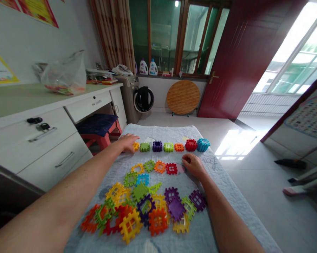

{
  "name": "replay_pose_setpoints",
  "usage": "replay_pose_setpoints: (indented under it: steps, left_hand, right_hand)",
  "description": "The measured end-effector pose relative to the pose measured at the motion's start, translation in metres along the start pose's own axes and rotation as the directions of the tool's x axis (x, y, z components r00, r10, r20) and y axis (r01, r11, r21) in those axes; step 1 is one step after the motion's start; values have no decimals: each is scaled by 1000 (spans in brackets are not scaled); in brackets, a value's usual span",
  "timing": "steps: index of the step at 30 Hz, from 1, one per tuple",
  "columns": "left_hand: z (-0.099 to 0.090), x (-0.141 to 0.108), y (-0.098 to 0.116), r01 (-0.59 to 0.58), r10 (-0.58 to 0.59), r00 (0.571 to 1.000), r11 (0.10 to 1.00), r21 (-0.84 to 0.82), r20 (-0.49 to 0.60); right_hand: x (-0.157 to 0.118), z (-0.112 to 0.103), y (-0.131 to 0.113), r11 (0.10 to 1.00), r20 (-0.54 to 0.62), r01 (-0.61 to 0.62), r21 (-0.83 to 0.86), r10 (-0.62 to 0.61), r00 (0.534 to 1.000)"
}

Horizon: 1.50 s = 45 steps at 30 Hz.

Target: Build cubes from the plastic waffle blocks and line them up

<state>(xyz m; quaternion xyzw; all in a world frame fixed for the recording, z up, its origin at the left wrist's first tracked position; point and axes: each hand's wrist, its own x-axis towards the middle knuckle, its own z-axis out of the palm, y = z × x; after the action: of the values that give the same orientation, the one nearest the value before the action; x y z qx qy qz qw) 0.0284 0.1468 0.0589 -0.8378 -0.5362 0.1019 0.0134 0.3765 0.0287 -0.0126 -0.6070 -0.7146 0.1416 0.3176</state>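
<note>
Well forward, left hand (128, 142) meets yellow block (136, 146) — right hand (195, 165) curls loosely.

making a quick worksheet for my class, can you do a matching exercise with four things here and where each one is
1. left hand
2. right hand
3. light blue block
4. round wooden table

A. by the wall below the window
B. at the right end of the far row
C. at the yellow block, at that row's left end
D. just right of the flat red piece

Pairs: 1-C, 2-D, 3-B, 4-A
</note>
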Motion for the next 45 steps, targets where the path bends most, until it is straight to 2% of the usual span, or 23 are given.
replay_pose_setpoints:
  steps: [4, 8, 9, 16, 18, 21, 24, 26, 30, 34, 39, 45]
  left_hand:
    - [-7, -32, 8, -48, 45, 985, 999, -18, -164]
    - [3, -88, 23, -86, 56, 967, 990, -113, -250]
    - [8, -104, 27, -96, 59, 966, 986, -137, -253]
    - [50, -211, 48, 49, -111, 979, 943, -329, -172]
    - [66, -233, 52, 91, -154, 975, 933, -349, -158]
    - [92, -252, 61, 79, -166, 966, 921, -382, -200]
    - [110, -254, 73, 99, -197, 953, 919, -382, -228]
    - [114, -250, 81, 99, -199, 950, 923, -371, -242]
    - [108, -236, 94, 70, -176, 944, 933, -352, -279]
    - [98, -225, 103, 59, -158, 950, 937, -345, -268]
    - [88, -213, 115, 55, -150, 953, 940, -338, -264]
    - [77, -188, 127, 68, -168, 945, 940, -335, -281]
  right_hand:
    - [1, 1, 4, 1000, 41, 4, -8, -3, 999]
    - [1, 0, 6, 999, 97, 24, -27, -21, 995]
    - [0, -1, 6, 999, 112, 29, -35, -25, 993]
    - [1, -7, -1, 996, 201, 31, -81, -15, 979]
    - [-1, -12, -5, 997, 240, 16, -81, 4, 971]
    - [-14, -25, -12, 997, 303, 32, -74, -8, 953]
    - [-41, -44, -20, 987, 352, 125, -101, -82, 932]
    - [-62, -56, -27, 980, 406, 166, -111, -107, 907]
    - [-102, -67, -43, 976, 471, 177, -128, -97, 877]
    - [-126, -55, -57, 972, 490, 170, -165, -69, 869]
    - [-130, -34, -67, 971, 444, 161, -177, -67, 893]
    - [-108, -23, -72, 973, 385, 177, -150, -107, 917]
